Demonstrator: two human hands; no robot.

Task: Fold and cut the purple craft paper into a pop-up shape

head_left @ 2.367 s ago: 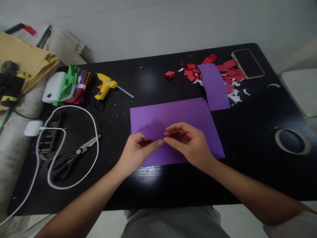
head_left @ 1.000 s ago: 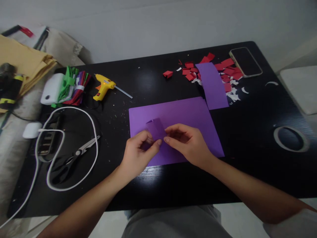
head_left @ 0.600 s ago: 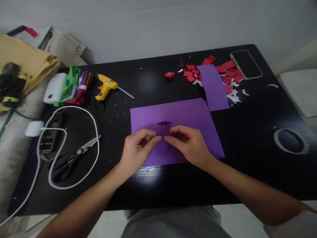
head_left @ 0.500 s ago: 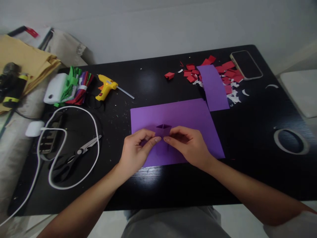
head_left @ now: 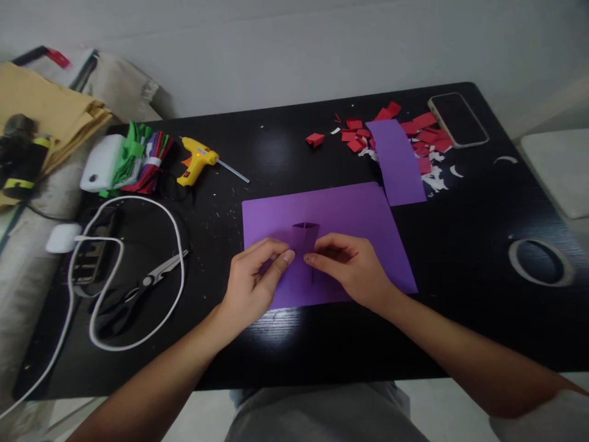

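Observation:
A small folded purple paper piece [head_left: 304,237], with openings along its top edge, stands upright between my hands over the purple sheets [head_left: 354,209]. My left hand [head_left: 255,270] pinches its left side, thumb in front and fingers behind. On the other side, my right hand [head_left: 352,264] grips its right edge, thumb across the front and fingers curled behind. The lower part of the folded piece is hard to make out against the same-coloured sheet beneath.
A purple paper strip [head_left: 396,162] lies over red paper pieces [head_left: 427,132] and white scraps near a phone [head_left: 458,120]. To the left are a yellow glue gun [head_left: 197,161], scissors [head_left: 147,282] and a looped white cable [head_left: 181,270]. A tape ring [head_left: 515,261] sits right.
The folded purple paper piece stands slightly higher between my fingers, showing more of its front. My fingertips have shifted a little lower on it.

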